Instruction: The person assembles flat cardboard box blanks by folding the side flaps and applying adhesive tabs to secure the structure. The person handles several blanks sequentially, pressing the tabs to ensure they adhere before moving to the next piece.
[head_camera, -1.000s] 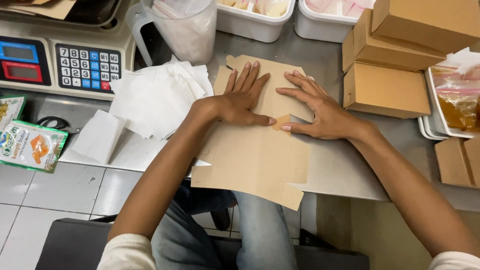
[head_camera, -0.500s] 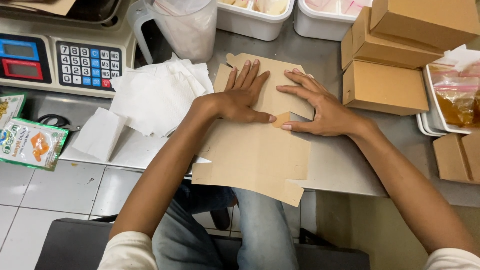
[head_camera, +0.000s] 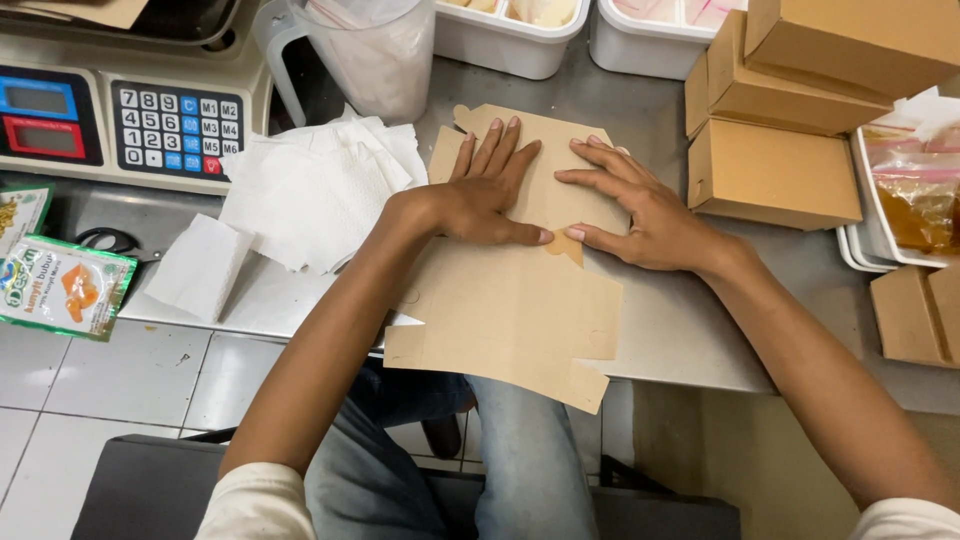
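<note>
Cardboard box blank (head_camera: 510, 300) lies flat, overhanging the surface's (head_camera: 690, 330) near edge, pressed by left hand (head_camera: 478, 200) and right hand (head_camera: 640, 215), both open-palmed, gripping nothing; uneven pressure risks a crooked crease.

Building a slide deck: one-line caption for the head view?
Left hand and right hand press a flat brown cardboard box blank on a steel counter.

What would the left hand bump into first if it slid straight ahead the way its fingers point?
Probably the white tub. The left hand lies flat on the brown cardboard sheet, fingers pointing away and slightly right; past the sheet's edge is bare counter, then the tub.
</note>
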